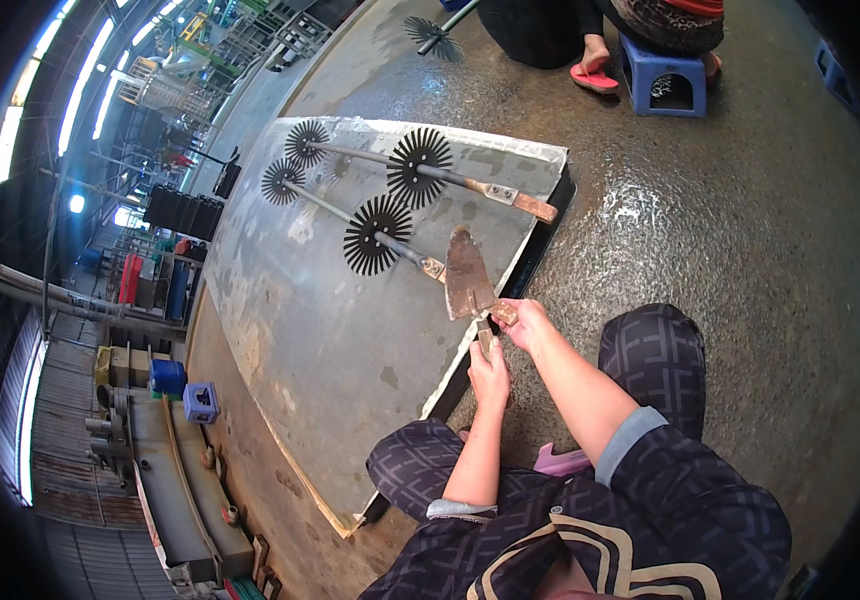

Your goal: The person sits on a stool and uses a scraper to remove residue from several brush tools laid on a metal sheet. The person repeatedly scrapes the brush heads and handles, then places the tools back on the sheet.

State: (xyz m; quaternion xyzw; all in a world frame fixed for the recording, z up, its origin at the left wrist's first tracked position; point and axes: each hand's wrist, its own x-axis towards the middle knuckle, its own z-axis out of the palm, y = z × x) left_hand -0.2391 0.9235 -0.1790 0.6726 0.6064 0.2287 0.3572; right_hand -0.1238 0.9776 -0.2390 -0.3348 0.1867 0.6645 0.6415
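Observation:
My left hand (490,378) is closed around the wooden grip of a trowel (467,275), whose rusty, leaf-shaped blade points away from me. Just to its right, my right hand (524,325) grips the end of a wooden handle (503,313). That handle appears to belong to a rod with black slotted discs (377,235), since it lines up with the rod; the trowel blade hides part of it. Beyond lies a second rod with slotted discs (419,167), its wooden handle (535,207) reaching over the right edge of the grey metal-topped slab (340,340).
Wet concrete floor (650,210) surrounds the slab. At the top right, a person in red sandals (595,78) is by a blue stool (664,80); another slotted disc (433,38) is nearby. A blue bucket (167,377), a purple stool (201,402) and a trough stand left.

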